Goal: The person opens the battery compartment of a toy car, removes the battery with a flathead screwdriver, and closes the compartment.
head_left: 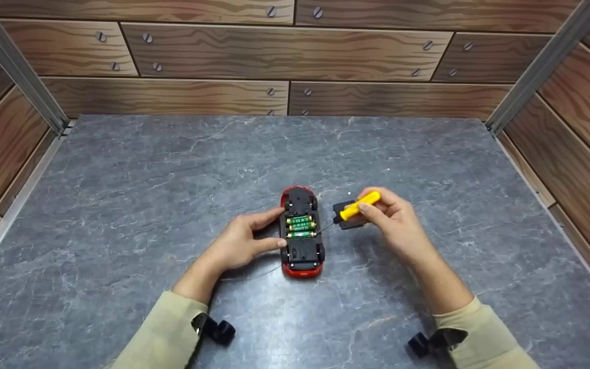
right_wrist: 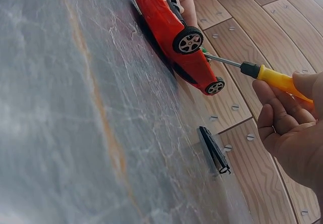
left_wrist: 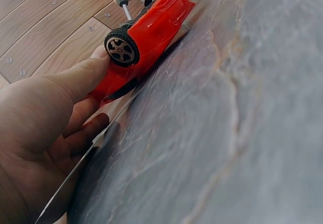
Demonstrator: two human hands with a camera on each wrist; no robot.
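Note:
A red toy car [head_left: 302, 271] lies upside down on the table, its black underside facing up. Three green batteries [head_left: 301, 226] sit side by side in its open battery compartment. My left hand [head_left: 238, 241] holds the car by its left side, thumb near a wheel [left_wrist: 121, 47]. In my right hand [head_left: 397, 223] is a yellow-handled screwdriver [head_left: 360, 206], gripped by the handle. Its metal tip reaches the right end of the lowest battery; in the right wrist view the shaft [right_wrist: 224, 60] meets the compartment's edge. A black battery cover [head_left: 352, 224] lies right of the car, partly hidden behind the screwdriver.
A thin wire [left_wrist: 94, 141] runs from the car past my left hand. The grey marbled table [head_left: 172, 169] is bounded by wood-patterned walls [head_left: 213, 51] at the back and sides, with metal posts at the back corners. Dark wrist-camera mounts [head_left: 223, 332] stick out from both sleeves.

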